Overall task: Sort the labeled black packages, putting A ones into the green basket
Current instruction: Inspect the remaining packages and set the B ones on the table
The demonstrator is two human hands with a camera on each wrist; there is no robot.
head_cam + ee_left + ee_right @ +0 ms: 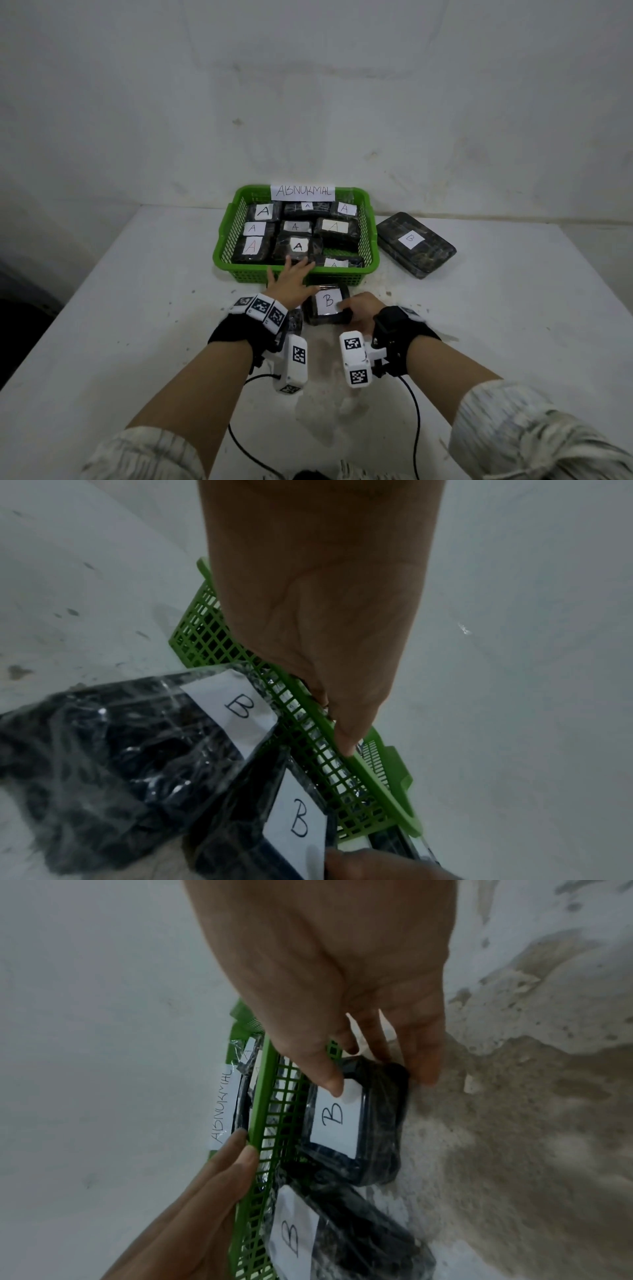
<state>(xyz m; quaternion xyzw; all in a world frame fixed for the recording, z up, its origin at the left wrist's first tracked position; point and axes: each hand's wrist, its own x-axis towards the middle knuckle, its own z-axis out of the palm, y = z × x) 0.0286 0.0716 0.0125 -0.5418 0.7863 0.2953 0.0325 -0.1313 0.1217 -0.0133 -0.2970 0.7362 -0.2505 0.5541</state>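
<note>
The green basket (pixel 342 277) stands mid-table and holds several black packages labelled A (pixel 298 246). My left hand (pixel 291 274) lies with straight fingers (pixel 236 1161) on the basket's front rim (pixel 359 761) and holds nothing. Just in front of the basket, my right hand (pixel 356 308) grips a small black package labelled B (pixel 327 303). Its thumb presses on the white label (pixel 334 1093) and its fingers curl round the far side. A second B package (pixel 342 1245) lies beside it under my left wrist (pixel 113 750).
A larger black package labelled B (pixel 416 245) lies on the table right of the basket. A paper sign reading ABNORMAL (pixel 302 192) is fixed to the basket's back wall. The white wall stands close behind. Cables (pixel 416 411) trail near the table's front edge.
</note>
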